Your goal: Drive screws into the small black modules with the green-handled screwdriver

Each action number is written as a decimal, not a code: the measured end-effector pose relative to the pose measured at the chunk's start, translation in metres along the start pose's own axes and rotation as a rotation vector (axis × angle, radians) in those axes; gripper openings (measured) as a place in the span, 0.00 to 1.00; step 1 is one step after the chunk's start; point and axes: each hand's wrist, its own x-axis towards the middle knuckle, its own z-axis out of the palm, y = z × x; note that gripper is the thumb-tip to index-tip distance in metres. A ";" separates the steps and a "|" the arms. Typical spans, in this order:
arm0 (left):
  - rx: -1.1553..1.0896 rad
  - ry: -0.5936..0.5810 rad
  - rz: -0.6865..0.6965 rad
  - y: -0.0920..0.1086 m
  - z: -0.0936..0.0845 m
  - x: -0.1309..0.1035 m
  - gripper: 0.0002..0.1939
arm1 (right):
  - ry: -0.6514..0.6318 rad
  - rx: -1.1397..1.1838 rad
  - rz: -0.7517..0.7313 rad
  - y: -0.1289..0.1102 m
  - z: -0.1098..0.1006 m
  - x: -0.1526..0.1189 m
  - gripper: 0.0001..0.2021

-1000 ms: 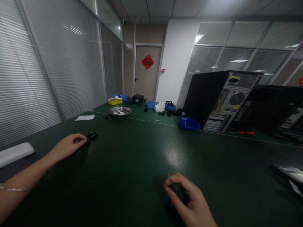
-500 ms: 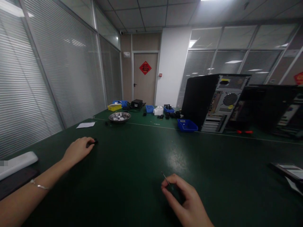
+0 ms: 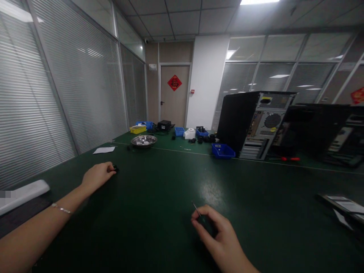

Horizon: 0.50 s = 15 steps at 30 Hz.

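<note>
A reach is being made by the left hand to a small dark item on the tabletop, at the person's left, nearer than the metal bowl and the sheet of paper. The item is met by bent fingertips and partly covered; whether it is gripped or only touched cannot be told. Any lift would, as judged, call for a close pinch from both sides.

What looks like a screwdriver is held by the right hand, low over the near middle of the tabletop, its handle wrapped by curled fingers and thumb. Its thin shaft is left bare and is pointed forward and to the left, away from the palm; the long axis is slanted the same way. The dark item's own long axis cannot be made out.
</note>
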 end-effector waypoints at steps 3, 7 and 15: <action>-0.045 0.090 0.041 0.015 -0.008 -0.007 0.12 | 0.005 0.001 0.013 0.000 -0.001 0.001 0.05; -0.164 0.191 0.207 0.062 -0.019 -0.027 0.15 | -0.030 0.004 0.011 0.001 -0.006 0.005 0.04; -0.584 -0.227 0.687 0.191 0.017 -0.102 0.09 | 0.049 -0.027 0.074 0.014 -0.016 0.011 0.08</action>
